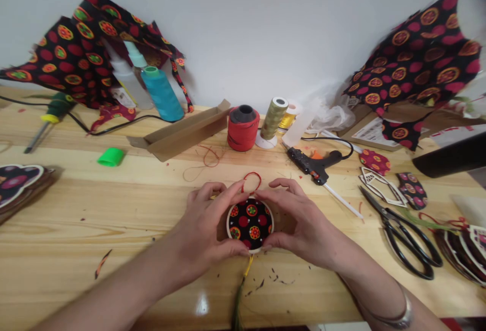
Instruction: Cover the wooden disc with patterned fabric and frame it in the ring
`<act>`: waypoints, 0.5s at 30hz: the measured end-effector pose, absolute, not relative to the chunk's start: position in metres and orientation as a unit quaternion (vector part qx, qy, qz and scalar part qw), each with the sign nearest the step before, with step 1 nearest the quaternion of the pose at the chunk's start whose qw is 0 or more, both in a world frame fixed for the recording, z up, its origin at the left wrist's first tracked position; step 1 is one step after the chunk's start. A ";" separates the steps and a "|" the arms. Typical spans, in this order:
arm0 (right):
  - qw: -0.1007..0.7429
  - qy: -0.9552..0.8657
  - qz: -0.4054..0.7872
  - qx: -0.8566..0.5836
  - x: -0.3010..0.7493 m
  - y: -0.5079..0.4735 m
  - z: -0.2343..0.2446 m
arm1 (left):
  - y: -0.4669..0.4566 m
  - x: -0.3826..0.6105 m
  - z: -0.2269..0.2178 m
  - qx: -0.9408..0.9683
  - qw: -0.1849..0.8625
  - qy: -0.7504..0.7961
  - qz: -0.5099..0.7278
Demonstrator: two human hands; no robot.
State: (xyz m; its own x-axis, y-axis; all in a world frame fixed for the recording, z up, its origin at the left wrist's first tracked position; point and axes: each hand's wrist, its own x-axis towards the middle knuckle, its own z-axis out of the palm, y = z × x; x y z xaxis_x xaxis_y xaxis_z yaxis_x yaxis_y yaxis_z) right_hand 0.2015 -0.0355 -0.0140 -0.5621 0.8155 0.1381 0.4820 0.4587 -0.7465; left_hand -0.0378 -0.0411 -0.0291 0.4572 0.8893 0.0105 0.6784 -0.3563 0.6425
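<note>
Between my two hands is a round ornament [250, 223] with patterned black fabric inside a pale rim. My left hand [212, 219] grips its left side, thumb at the lower edge and fingers at the top. Around the right side curls my right hand [294, 217], its thumb and fingers also at the rim. A red cord loop [252, 182] stands out from the ornament's top. From the bottom hangs a tassel [238, 300], dark green with a yellow tie. The ornament's underside is hidden.
At right lie black-handled scissors [408, 242], a glue gun [315, 164] and fabric-covered pieces [412, 189]. Behind stand a red thread spool [243, 128], a green spool [274, 118] and a cardboard tray [186, 133]. A screwdriver [49, 118] and a green cap [111, 157] lie left.
</note>
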 end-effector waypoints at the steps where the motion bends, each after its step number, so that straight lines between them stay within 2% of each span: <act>1: 0.247 -0.817 0.337 -0.397 0.201 -0.036 -0.014 | -0.041 -0.038 -0.030 0.803 0.289 0.489 0.181; 15: 0.243 -0.820 0.329 -0.400 0.199 -0.036 -0.014 | -0.042 -0.037 -0.027 0.802 0.279 0.497 0.176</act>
